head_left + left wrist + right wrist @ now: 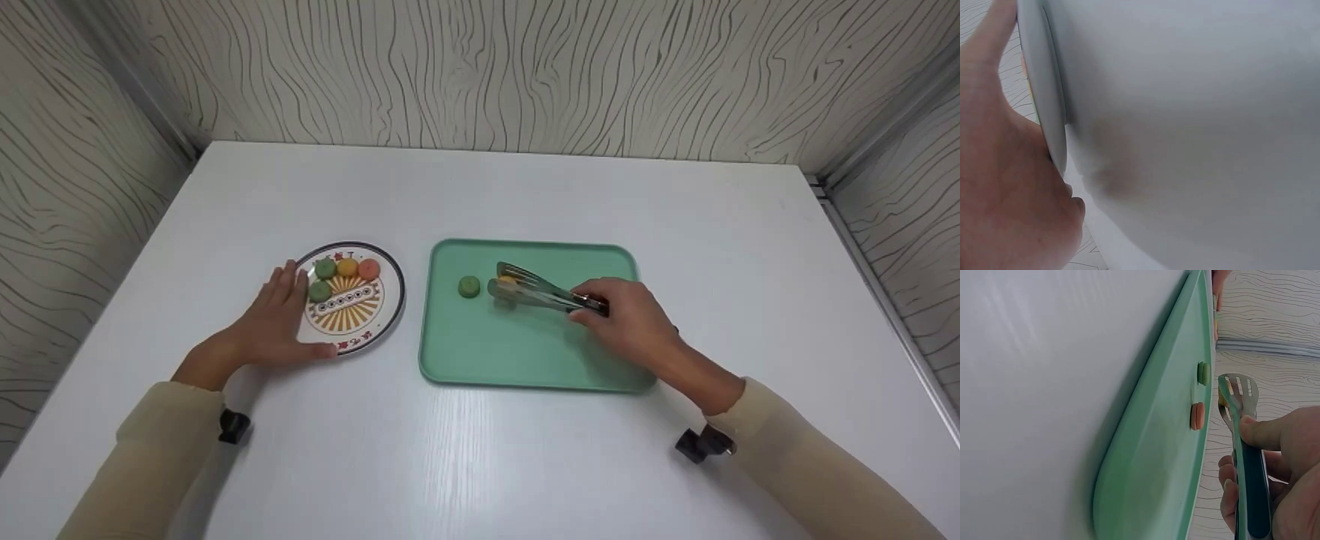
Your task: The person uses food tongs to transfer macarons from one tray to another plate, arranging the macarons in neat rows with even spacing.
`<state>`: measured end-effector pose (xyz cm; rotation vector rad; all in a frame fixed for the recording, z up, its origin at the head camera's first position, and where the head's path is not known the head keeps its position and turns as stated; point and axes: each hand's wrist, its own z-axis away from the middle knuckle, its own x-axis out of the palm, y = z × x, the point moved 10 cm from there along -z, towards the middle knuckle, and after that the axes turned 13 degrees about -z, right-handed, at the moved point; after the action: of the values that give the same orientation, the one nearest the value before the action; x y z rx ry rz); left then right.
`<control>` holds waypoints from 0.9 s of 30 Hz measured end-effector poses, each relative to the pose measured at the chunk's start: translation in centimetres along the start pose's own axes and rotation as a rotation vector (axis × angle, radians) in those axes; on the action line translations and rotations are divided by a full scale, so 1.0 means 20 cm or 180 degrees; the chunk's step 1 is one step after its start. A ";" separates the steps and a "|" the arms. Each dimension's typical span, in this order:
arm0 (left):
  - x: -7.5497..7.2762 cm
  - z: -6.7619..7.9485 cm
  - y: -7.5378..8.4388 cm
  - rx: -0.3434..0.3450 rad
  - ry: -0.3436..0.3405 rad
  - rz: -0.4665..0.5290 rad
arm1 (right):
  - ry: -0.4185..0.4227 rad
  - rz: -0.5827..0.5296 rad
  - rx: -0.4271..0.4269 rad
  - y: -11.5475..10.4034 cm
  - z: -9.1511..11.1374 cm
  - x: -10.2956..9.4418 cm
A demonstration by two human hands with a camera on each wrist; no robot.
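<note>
My right hand (pixel 626 315) grips metal tongs (pixel 551 296) with dark handles over the green tray. A yellow macaron (pixel 507 281) is caught between the tong tips, raised off the tray in the right wrist view. On the tray lie a green macaron (pixel 469 286) and a pink macaron (pixel 1197 416); the tongs largely cover the pink one in the head view. Fingers extended and thumb spread, my left hand (pixel 277 322) rests against the near-left rim of a round patterned plate (pixel 390 315). Green (pixel 325 268), yellow (pixel 347 267) and pink (pixel 368 269) macarons sit on that plate, plus another green one (pixel 319 291).
The green tray (pixel 487 352) with its raised rim lies right of the plate on a white table (pixel 450 195). Wood-patterned panels (pixel 480 75) stand behind the table and along both sides.
</note>
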<state>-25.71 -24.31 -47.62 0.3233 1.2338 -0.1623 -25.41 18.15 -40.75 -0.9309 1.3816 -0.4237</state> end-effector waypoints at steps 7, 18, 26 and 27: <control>0.02 -0.01 -0.01 -0.0033 -0.0053 0.0001 | -0.0050 -0.0028 -0.0047 -0.05 -0.03 0.03; 0.01 -0.01 -0.01 -0.0030 -0.0005 -0.0040 | -0.0097 -0.0049 -0.0158 -0.12 -0.09 0.08; 0.01 -0.01 -0.01 -0.0028 -0.0014 -0.0024 | -0.0099 -0.0100 -0.0219 -0.15 -0.13 0.10; 0.01 0.00 -0.01 -0.0031 -0.0014 -0.0012 | -0.0100 -0.0102 -0.0228 -0.16 -0.13 0.11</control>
<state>-25.77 -24.38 -47.79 0.3121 1.2305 -0.1601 -26.68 13.79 -39.48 -1.0153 1.3622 -0.3844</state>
